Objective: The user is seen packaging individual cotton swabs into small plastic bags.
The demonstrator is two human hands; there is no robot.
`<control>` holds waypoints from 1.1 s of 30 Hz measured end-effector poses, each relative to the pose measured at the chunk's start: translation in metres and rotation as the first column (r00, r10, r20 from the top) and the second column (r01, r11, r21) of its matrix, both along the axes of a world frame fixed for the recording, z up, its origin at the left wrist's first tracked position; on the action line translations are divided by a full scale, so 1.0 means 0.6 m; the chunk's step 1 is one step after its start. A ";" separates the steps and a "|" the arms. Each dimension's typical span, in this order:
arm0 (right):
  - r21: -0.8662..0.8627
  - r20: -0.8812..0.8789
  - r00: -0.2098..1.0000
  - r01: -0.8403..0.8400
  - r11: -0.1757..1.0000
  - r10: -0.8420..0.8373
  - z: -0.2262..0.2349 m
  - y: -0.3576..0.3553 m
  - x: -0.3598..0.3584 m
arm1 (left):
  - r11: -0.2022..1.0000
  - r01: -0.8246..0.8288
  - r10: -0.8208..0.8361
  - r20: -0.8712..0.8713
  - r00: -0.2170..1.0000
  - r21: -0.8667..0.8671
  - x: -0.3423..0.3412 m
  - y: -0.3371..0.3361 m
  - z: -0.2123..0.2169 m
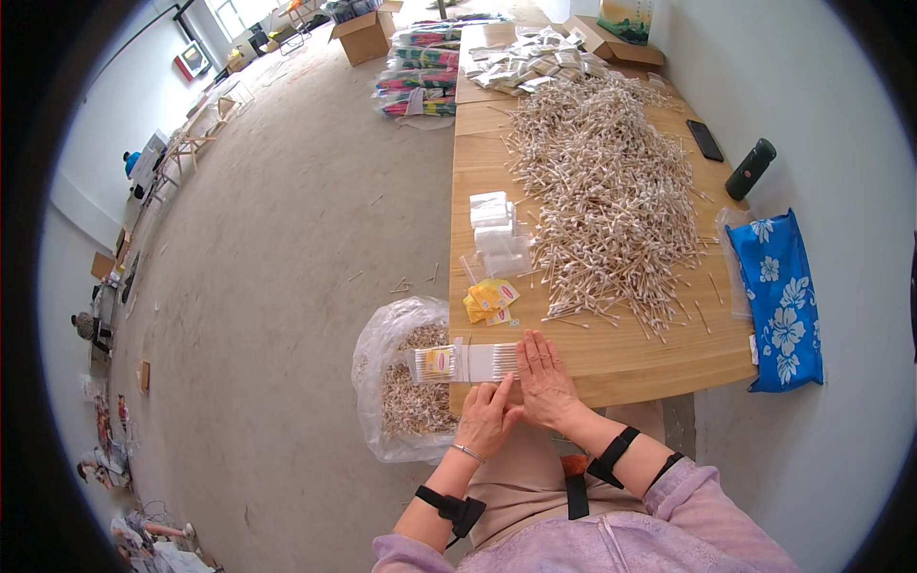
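- Head view: your left hand (489, 416) rests at the near edge of the pale wooden counter (611, 358), fingers loosely curled and the forefinger stretched up to touch the clear plastic packet of white-tipped cotton swabs (465, 363); it grips nothing.
- Your right hand (546, 379) lies flat and spread, palm down, pressing on the right end of that packet, so it holds the packet down rather than grasping it.
- The packet lies crosswise at the counter's near left corner, its left end, with a small yellow and red label, sticking out past the counter's edge.
- To do this well, I judge you should keep the right palm flat so the swabs stay level and aligned, and work the left forefinger along the packet's near edge without pushing it further off the counter.
- Just behind the packet lies a small heap of yellow paper labels (491, 300), and beyond them a stack of empty clear plastic sleeves (499, 232), both within easy reach.
- To the right of the sleeves spreads the big loose pile of wooden-stick cotton swabs (611, 191); a few strays lie near your right hand and could slip under the packet.
- Left of the packet, down on the floor, stands an open clear plastic bag holding more swabs (406, 387), right below the overhanging end.
- At the counter's right edge lie a blue cloth with white flowers (785, 298), a dark cylindrical bottle (751, 168) and a black phone (705, 139), all well apart from the packet.
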State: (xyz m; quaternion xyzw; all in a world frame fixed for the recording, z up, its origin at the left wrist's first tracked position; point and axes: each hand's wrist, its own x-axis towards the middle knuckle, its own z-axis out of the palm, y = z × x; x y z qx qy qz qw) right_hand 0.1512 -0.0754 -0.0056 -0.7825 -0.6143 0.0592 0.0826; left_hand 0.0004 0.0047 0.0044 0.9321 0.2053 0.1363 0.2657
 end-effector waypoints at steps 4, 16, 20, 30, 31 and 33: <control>0.030 0.002 1.000 0.008 1.000 -0.008 -0.004 -0.003 0.001 | 1.000 0.001 -0.001 0.023 1.000 -0.007 0.003 -0.004 0.005; 0.010 0.038 0.999 0.008 1.000 -0.008 -0.006 -0.001 0.001 | 1.000 0.007 -0.007 0.002 1.000 0.001 0.002 -0.001 -0.004; 0.007 -0.028 1.000 0.005 1.000 -0.005 0.001 -0.001 0.001 | 1.000 0.005 -0.005 -0.004 1.000 0.002 0.001 -0.001 0.000; 0.060 -0.013 1.000 0.007 0.998 -0.007 -0.005 -0.001 0.001 | 1.000 0.006 -0.006 0.004 1.000 -0.014 0.001 -0.001 -0.003; 0.054 -0.014 1.000 0.006 0.999 -0.005 -0.004 -0.001 0.001 | 1.000 0.007 -0.007 0.008 1.000 -0.005 0.001 -0.001 -0.002; 0.054 -0.011 1.000 0.005 0.999 -0.005 -0.003 0.000 0.001 | 1.000 0.009 -0.009 0.012 1.000 0.004 0.001 -0.001 -0.003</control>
